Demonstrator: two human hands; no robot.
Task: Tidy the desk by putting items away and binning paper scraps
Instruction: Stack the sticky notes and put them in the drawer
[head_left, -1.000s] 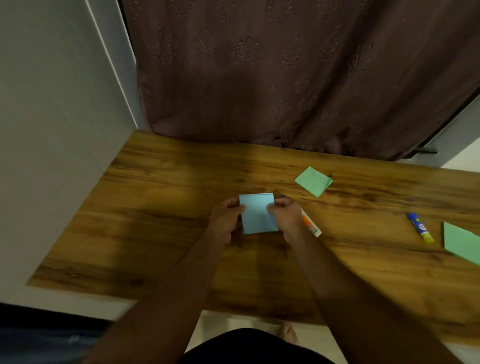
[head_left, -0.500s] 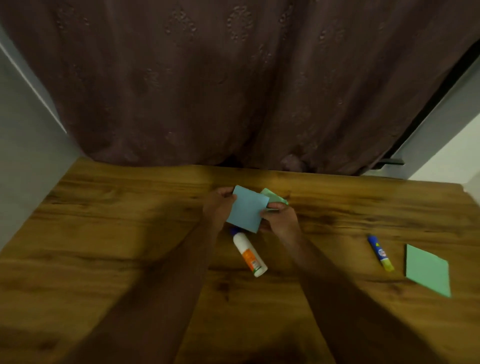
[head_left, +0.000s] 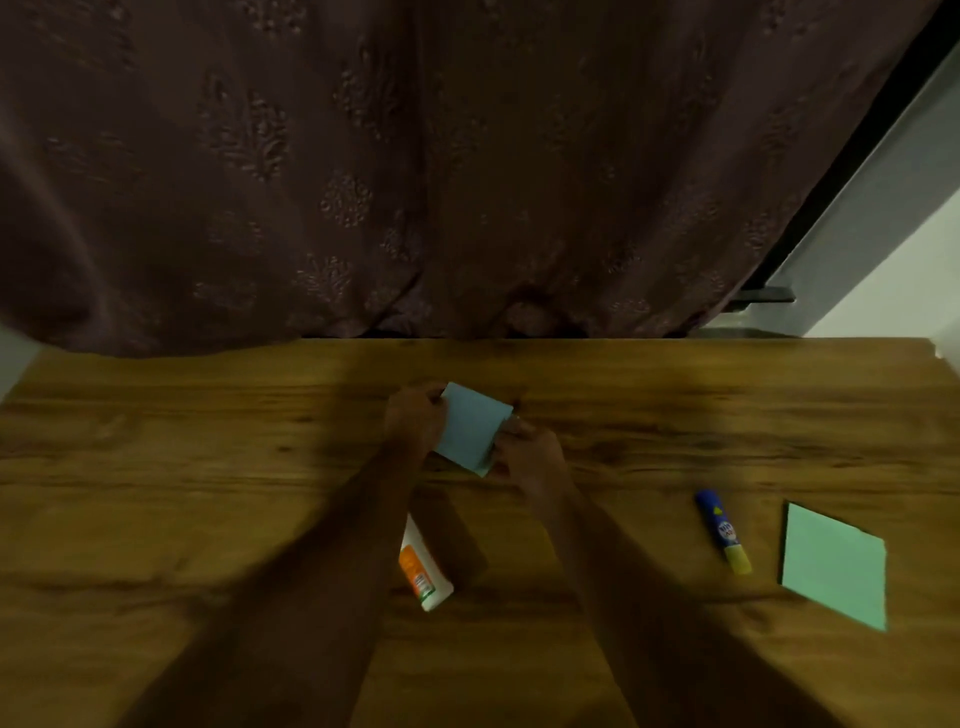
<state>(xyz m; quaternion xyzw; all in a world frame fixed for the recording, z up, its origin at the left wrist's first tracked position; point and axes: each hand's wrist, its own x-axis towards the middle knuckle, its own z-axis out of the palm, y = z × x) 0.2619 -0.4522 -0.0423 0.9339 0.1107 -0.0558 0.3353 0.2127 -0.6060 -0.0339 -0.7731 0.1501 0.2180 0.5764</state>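
Glue bottle lies partly under left forearm; glue stick and green paper square to the right on bench. Curtain behind. Blue paper, flat square, mid-bench, pinched by left grip and right grip.

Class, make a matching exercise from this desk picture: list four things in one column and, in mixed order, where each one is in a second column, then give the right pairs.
Things
1. blue paper
2. glue bottle
3. glue stick
4. green paper

Places
A. flat on the desk, furthest right
B. on the desk between the two forearms
C. held between the left hand and the right hand
D. on the desk just left of the green paper

Pairs: 1-C, 2-B, 3-D, 4-A
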